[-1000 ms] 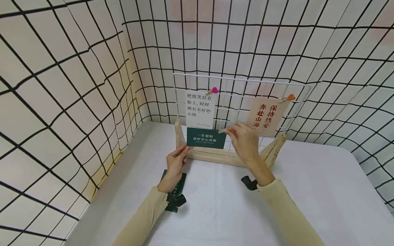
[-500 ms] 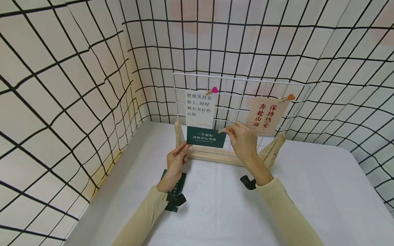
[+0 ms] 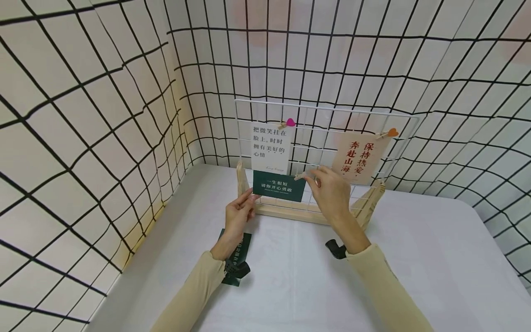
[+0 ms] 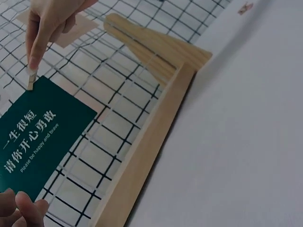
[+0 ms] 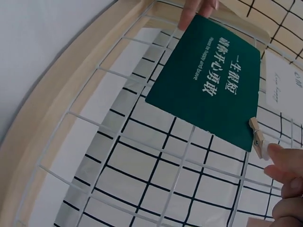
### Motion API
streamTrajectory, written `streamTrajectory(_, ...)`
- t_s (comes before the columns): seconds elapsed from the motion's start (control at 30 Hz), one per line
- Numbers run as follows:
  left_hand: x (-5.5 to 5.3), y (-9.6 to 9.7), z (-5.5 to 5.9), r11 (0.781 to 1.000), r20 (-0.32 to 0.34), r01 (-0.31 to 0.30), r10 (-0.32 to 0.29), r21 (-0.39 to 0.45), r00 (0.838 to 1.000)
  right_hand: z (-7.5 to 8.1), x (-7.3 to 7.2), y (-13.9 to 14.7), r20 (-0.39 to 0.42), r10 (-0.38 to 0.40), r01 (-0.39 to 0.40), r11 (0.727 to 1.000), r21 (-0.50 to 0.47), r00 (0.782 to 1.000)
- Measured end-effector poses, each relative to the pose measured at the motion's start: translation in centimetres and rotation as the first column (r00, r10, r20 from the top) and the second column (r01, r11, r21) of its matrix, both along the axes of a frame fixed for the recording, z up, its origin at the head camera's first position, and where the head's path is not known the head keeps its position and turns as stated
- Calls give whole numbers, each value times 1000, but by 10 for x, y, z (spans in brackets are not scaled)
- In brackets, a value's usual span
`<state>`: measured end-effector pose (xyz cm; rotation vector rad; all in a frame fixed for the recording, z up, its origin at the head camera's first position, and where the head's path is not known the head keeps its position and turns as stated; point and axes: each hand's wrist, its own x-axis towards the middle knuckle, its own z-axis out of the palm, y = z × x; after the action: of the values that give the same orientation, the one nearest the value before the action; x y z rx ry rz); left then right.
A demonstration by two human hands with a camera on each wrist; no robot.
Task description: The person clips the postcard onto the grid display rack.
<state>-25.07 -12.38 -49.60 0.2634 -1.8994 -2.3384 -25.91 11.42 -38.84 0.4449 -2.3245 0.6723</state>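
A dark green card [image 3: 279,186] with white lettering lies against the white wire grid [image 5: 142,161], below a white card. My left hand [image 3: 238,211] pinches its lower left corner between thumb and fingers. At the upper right corner, my right hand [image 3: 331,191] pinches a small wooden clothespin [image 5: 256,137]. The clothespin's tip sits right at the card's edge in the right wrist view. My right fingertips cover the clothespin's back end. In the left wrist view, the green card [image 4: 42,132] slants across the grid, with the right hand [image 4: 47,21] above it.
The white card [image 3: 270,148] hangs from a pink heart clothespin [image 3: 289,123], and a beige card [image 3: 358,157] from an orange heart one [image 3: 392,133]. A wooden base [image 3: 290,213] carries the grid. Another green card [image 3: 240,251] lies under my left wrist. Black grid-patterned walls [image 3: 340,55] surround the table.
The left end of the green card has risen very slightly with my left hand. My right hand keeps its pinch on the clothespin at nearly the same spot.
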Motion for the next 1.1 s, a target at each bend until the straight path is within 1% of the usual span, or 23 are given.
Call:
streamTrajectory(0.03, 0, 0, 0, 1000, 2, -3, 3, -8, 1000, -2, 1, 2, -10, 13, -14, 999, -29, 1000)
streamTrajectory(0.1, 2, -1, 1, 1000, -4, -11, 11, -27, 1000, -6, 2, 6, -18, 67, -68, 990, -124, 998)
streamTrajectory(0.13, 4, -2, 2, 999, -13, -19, 19, -41, 1000, -10, 4, 9, -8, 96, -96, 979, -182, 995)
streamTrajectory(0.2, 8, -3, 4, 996, -40, -38, 35, -77, 999, -16, 8, 14, 26, 160, -144, 941, -307, 987)
streamTrajectory(0.27, 12, -5, 5, 993, -69, -51, 44, -110, 997, -23, 13, 20, 80, 202, -152, 897, -414, 976)
streamTrajectory(0.3, 15, -6, 6, 990, -77, -54, 44, -127, 996, -27, 16, 24, 110, 212, -140, 878, -457, 971)
streamTrajectory(0.37, 18, -9, 8, 987, -87, -51, 38, -151, 995, -33, 22, 31, 171, 215, -102, 858, -504, 962)
streamTrajectory(0.5, 24, -16, 9, 978, -71, -27, 13, -205, 997, -46, 35, 48, 296, 174, 2, 860, -510, 939)
streamTrajectory(0.6, 29, -25, 6, 961, -70, -17, -3, -277, 998, -57, 45, 65, 375, 132, 75, 868, -490, 918)
streamTrajectory(0.67, 32, -35, 5, 942, -67, 0, -24, -335, 997, -64, 54, 79, 418, 117, 110, 869, -481, 901)
streamTrajectory(0.73, 35, -46, 2, 913, -44, 32, -54, -407, 998, -72, 64, 95, 464, 94, 153, 871, -467, 881)
streamTrajectory(0.8, 37, -61, -2, 872, -10, 82, -99, -484, 995, -80, 74, 110, 510, 78, 188, 873, -449, 857)
streamTrajectory(0.9, 41, -85, -9, 779, 44, 167, -177, -605, 983, -91, 90, 132, 585, 53, 252, 868, -428, 809)
streamTrajectory(0.97, 44, -100, -12, 709, 74, 217, -227, -671, 971, -99, 100, 144, 631, 42, 291, 863, -414, 775)
streamTrajectory(1.07, 47, -120, -14, 600, 107, 280, -308, -749, 945, -111, 114, 162, 692, 19, 346, 856, -385, 722)
streamTrajectory(1.1, 47, -126, -13, 571, 113, 298, -336, -765, 935, -115, 119, 168, 712, 18, 359, 855, -375, 702)
